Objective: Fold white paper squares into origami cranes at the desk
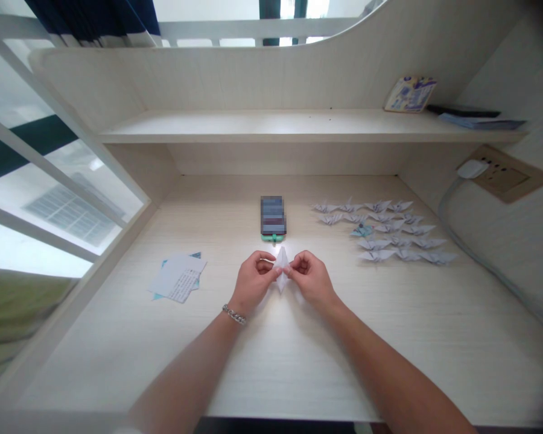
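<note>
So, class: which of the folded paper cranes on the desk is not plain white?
The teal-tinted crane, at the left end of the group's third row; the other cranes are white.

**White paper mid-fold, pinched from both sides**

The paper (281, 265) is a small white piece already creased into a narrow, pointed shape, taller than it is wide. It stands roughly upright, its upper tip pointing away from the person and a lower point aimed down toward the counter (298, 361). It is held just above the pale wood surface, near the middle of the counter. Its left and right edges are hidden where the fingers (271, 271) pinch it, so the folds there cannot be made out.
</note>
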Motion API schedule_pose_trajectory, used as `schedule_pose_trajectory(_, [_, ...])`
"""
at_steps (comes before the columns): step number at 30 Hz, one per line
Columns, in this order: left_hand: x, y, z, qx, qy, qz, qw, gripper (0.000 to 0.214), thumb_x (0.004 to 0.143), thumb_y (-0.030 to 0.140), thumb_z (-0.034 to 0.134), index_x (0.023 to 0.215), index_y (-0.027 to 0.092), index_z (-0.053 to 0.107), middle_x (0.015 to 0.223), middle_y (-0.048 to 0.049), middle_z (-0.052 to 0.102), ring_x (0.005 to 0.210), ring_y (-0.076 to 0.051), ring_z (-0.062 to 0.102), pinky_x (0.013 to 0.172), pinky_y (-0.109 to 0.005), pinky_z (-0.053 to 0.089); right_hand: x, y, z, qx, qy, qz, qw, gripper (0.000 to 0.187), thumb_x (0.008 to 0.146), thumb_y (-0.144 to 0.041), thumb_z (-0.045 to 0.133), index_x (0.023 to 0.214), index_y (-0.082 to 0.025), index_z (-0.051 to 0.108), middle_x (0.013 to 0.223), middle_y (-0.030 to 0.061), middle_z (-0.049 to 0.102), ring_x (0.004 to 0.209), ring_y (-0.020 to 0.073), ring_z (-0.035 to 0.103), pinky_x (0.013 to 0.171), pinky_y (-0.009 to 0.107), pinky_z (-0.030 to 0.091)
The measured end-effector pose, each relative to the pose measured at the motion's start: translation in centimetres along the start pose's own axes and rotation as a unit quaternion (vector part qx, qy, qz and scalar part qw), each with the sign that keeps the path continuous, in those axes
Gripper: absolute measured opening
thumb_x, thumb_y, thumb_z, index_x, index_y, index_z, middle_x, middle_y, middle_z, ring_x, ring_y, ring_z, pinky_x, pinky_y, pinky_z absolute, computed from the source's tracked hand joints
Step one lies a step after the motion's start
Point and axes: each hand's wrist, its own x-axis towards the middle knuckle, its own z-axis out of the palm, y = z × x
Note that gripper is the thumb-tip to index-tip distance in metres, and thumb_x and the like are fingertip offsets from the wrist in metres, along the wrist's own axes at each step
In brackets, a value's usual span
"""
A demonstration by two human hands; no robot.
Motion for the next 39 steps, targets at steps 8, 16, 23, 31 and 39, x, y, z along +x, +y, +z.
schedule_pose_trajectory(8, [0.0,0.7,-0.1,0.008,0.001,-0.002,1.0,0.034,0.062,0.024,0.071,0.089,0.014,0.053,0.055,0.0024,0.059,0.051,-0.009,0.056,0.052,-0.02,0.044,-0.3,-0.5,0.4,0.036,-0.035,-0.002,0.999,0.025,0.066,-0.033,0.068,0.077,-0.02,0.049,0.062,-0.0025,0.053,0.056,0.0127,0.051,0.053,0.025,0.041])
schedule_pose_trajectory(16, [-0.1,0.1,0.0,0.062,0.067,0.013,0.996,0.027,0.064,0.032,0.069,0.081,0.014,0.061,0.07,-0.0045,0.067,0.063,-0.016,0.063,0.06,-0.027,0.051,-0.2,-0.4,-0.2,-0.091,0.042,-0.044,0.994,0.019,0.069,-0.036,0.063,0.072,-0.018,0.063,0.076,0.0048,0.063,0.071,0.0178,0.058,0.062,0.029,0.047])
schedule_pose_trajectory(23, [-0.8,0.7,0.4,0.119,0.023,0.077,0.99,0.025,0.067,0.03,0.067,0.088,0.016,0.068,0.09,-0.0075,0.067,0.078,-0.017,0.063,0.074,-0.03,0.051,0.0,0.2,0.3,0.024,-0.048,0.016,0.998,0.033,0.07,-0.04,0.063,0.092,-0.016,0.065,0.09,0.0083,0.068,0.079,0.0206,0.062,0.073,0.035,0.05])
schedule_pose_trajectory(31, [-0.5,0.8,0.1,0.15,0.065,0.093,0.982,0.028,0.069,0.026,0.065,0.095,0.018,0.063,0.092,-0.0068,0.063,0.082,-0.017,0.06,0.071,-0.028,0.051,0.3,0.7,0.0,0.081,-0.061,0.062,0.993,0.033,0.07,-0.038,0.062,0.096,-0.018,0.065,0.086,0.0054,0.069,0.072,0.0204,0.063,0.065,0.033,0.05])
schedule_pose_trajectory(39, [-0.3,0.6,0.3,0.034,0.012,0.052,0.998,0.021,0.068,0.024,0.065,0.085,0.014,0.06,0.079,-0.0048,0.065,0.07,-0.014,0.062,0.068,-0.028,0.052,0.1,0.3,0.1,0.07,-0.007,0.043,0.997,0.046,0.064,-0.041,0.067,0.102,-0.016,0.058,0.073,0.0053,0.068,0.063,0.0179,0.062,0.059,0.031,0.05])
